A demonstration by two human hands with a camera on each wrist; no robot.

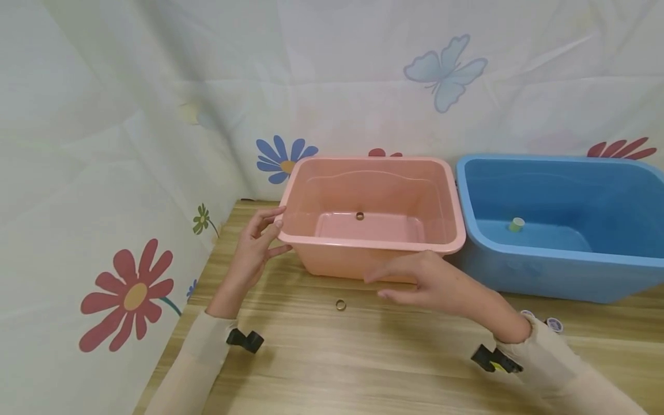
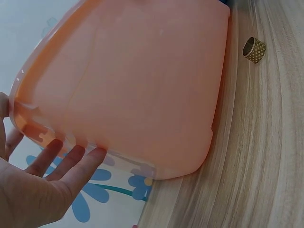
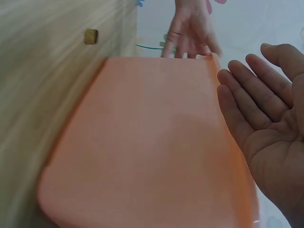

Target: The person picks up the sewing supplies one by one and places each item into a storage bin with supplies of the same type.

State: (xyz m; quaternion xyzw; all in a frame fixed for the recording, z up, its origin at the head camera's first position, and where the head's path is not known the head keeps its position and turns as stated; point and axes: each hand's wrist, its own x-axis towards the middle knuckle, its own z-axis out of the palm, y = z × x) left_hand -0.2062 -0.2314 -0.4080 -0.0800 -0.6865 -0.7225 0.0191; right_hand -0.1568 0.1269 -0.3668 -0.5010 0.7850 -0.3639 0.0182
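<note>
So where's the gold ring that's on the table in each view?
Head: ring, lower middle, in front of the pink bin.
Left wrist: upper right, beside the pink bin.
Right wrist: upper left, beside the pink bin.
Shared landmark: the pink bin.

Soft light, blurry right wrist view

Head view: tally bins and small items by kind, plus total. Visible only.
Bins: 2 (pink bin, blue bin)
Gold rings: 2 (inner ring in the pink bin, outer ring on the table)
Green-and-white roll: 1, in the blue bin
Round pale-topped pieces: 2, by the right sleeve, one partly hidden
Total: 7
</note>
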